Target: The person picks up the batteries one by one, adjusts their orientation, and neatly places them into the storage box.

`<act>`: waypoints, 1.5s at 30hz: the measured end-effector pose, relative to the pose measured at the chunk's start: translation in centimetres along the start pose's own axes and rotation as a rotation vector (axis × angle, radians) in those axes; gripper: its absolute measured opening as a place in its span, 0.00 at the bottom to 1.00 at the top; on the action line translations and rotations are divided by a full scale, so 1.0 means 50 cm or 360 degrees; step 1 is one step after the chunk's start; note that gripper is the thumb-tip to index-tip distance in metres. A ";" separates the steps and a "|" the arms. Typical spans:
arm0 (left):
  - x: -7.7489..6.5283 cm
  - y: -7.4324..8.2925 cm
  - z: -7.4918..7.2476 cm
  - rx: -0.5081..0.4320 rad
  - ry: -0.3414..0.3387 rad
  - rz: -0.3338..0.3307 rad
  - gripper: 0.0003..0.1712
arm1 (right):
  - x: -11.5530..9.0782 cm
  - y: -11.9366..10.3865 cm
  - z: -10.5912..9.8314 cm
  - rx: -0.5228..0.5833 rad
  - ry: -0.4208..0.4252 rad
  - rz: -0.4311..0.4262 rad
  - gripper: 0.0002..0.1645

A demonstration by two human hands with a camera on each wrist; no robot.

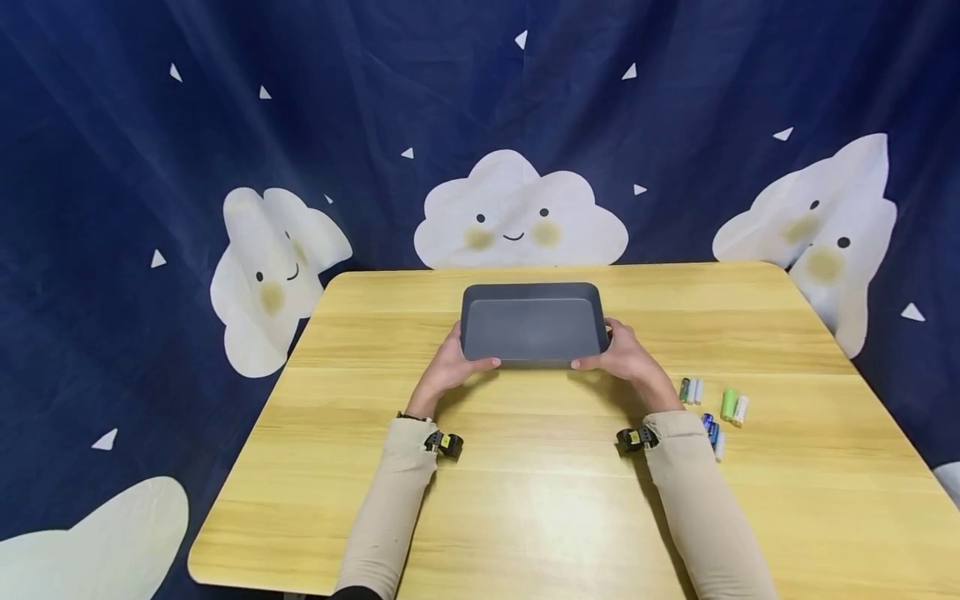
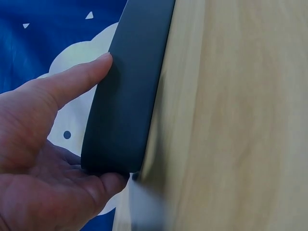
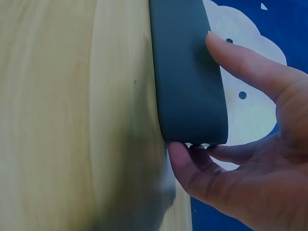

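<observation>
A dark grey rectangular tray (image 1: 531,329) with raised walls and rounded corners is held between both hands toward the far side of the table. My left hand (image 1: 448,365) grips its left end, the thumb against the near wall and the fingers around the side. At the opposite end, my right hand (image 1: 624,354) holds it in much the same way. In the left wrist view, fingertips reach the lower edge of the tray wall (image 2: 122,96). The right wrist view has fingers (image 3: 180,159) at the bottom corner, close over the table.
Several batteries lie in small groups right of my right forearm: a green and a white one (image 1: 741,410), blue ones (image 1: 710,427), and a dark one (image 1: 684,389) beside pale ones. The wooden table (image 1: 360,467) ends at a dark blue curtain (image 1: 360,75) with cloud prints.
</observation>
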State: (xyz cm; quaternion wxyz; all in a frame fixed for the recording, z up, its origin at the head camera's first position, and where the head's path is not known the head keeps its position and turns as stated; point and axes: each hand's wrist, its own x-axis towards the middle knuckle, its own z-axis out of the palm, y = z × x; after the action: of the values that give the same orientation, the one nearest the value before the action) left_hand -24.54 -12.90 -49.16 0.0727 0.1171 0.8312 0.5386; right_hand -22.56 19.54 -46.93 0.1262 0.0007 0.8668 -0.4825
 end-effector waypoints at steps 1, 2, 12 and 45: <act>0.000 0.001 0.002 0.0004 0.0000 0.0000 0.63 | -0.002 0.000 -0.002 0.0000 -0.0006 0.0006 0.73; -0.001 0.003 0.004 0.0005 0.0000 0.0003 0.63 | -0.004 0.001 -0.003 0.0002 -0.0010 0.0008 0.73; -0.012 0.011 0.014 0.0027 0.0033 0.0007 0.64 | -0.008 0.005 -0.011 0.0010 -0.0045 -0.0016 0.71; 0.000 -0.004 -0.028 0.1084 -0.0210 -0.0056 0.66 | -0.016 0.007 -0.019 -0.0071 -0.0060 -0.0063 0.68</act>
State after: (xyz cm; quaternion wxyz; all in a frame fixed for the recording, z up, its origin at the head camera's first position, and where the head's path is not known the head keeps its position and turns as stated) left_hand -24.93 -14.21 -48.77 0.0923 0.1547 0.9587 0.2203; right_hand -21.93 20.64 -46.57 0.1330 -0.0283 0.8746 -0.4654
